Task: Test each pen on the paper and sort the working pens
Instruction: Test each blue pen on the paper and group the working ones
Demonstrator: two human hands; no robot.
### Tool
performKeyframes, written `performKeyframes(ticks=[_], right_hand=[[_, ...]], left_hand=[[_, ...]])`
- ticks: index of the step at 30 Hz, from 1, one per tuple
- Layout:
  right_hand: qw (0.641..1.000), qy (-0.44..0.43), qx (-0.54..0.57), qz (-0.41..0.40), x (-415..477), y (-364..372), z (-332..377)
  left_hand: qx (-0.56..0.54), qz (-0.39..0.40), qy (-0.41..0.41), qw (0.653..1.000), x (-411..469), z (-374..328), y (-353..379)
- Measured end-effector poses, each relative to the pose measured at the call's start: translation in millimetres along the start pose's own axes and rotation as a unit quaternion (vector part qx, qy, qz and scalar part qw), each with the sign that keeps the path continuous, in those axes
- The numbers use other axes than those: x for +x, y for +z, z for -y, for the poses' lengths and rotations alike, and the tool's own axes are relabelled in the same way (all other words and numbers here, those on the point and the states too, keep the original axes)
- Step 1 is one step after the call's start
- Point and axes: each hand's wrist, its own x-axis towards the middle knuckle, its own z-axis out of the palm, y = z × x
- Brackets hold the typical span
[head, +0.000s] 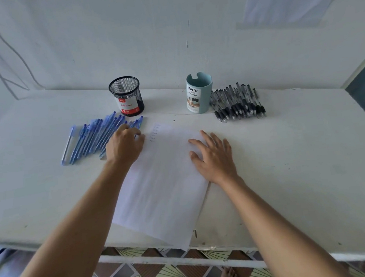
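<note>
Head view: a white surface (288,151) carries a sheet of paper (163,184) at centre, blue pens (93,137) heaped left, black pens (238,102) right. The right hand (214,155) lies flat, fingers spread, on the paper's edge; the left hand (123,145) curls over the blue pens, its hold hidden from view

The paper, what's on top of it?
The right hand lies flat on the paper near its right edge. Faint scribbles mark its top left corner. Anything beneath the hand is hidden.
</note>
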Motion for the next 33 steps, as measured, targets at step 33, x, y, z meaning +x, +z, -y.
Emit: performKeyframes(ticks=[33], right_hand=[[0.997,-0.024,-0.061,0.042,3.7,1.5,-10.8]], left_hand=[[-0.096,-0.085,-0.027,0.991,66.4,-18.4,0.3]])
